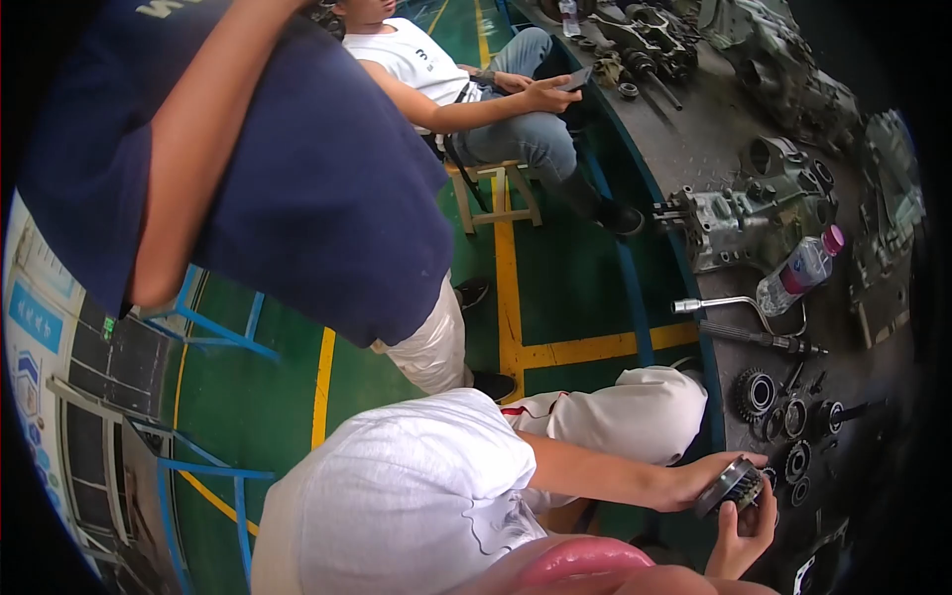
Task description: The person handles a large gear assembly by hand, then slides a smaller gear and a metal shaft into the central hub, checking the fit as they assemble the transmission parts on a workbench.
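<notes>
My left hand (686,485) grips a round, dark metal gear (732,487) from its near side. My right hand (750,537) comes up from the lower edge, with its thumb and fingers on the gear's other side. The gear is tilted and shows a toothed rim with a yellowish part beneath. It is held at the edge of the metal workbench (684,164). Just beyond my hands lie a toothed gear (797,461), a larger gear (756,394) and a metal ring (795,417).
On the bench are a socket wrench (729,303), a splined shaft (759,338), a plastic bottle (793,275) and a gearbox housing (729,230). A person in navy (327,188) stands close by. Another person (416,69) sits on a stool (516,213), holding a phone (575,78).
</notes>
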{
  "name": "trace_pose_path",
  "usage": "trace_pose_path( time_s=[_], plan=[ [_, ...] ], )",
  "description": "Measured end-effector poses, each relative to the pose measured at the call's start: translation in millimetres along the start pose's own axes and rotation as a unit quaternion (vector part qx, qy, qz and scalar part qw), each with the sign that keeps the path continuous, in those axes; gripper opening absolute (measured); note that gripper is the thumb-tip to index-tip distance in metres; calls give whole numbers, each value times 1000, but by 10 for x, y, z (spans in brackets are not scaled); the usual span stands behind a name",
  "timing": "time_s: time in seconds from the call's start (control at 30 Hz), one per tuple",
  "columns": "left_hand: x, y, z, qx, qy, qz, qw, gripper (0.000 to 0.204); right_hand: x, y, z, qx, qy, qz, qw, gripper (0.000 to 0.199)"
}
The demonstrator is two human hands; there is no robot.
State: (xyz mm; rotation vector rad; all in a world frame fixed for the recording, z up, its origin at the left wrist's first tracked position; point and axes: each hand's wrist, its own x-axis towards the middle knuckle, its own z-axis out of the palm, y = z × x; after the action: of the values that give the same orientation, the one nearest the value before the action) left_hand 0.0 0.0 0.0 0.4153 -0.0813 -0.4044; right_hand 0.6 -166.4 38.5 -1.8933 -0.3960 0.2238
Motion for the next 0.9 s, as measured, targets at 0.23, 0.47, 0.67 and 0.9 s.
trace_pose_path(
  time_s=[0.23,0.47,0.67,0.9],
  plan=[
    [-94,102,174,-1,42,-35,998,35,-147,-227,196,39,74,-2,997,54],
    [12,-1,344,38,187,-24,981,24,-131,-194,108,68,107,25,992,51],
    [33,-100,450,-57,161,-7,985,41,-178,-150,-19,84,110,8,990,52],
    [66,113,677,6,81,-79,994,46,-183,-235,3,73,143,-22,987,50]
  ],
)
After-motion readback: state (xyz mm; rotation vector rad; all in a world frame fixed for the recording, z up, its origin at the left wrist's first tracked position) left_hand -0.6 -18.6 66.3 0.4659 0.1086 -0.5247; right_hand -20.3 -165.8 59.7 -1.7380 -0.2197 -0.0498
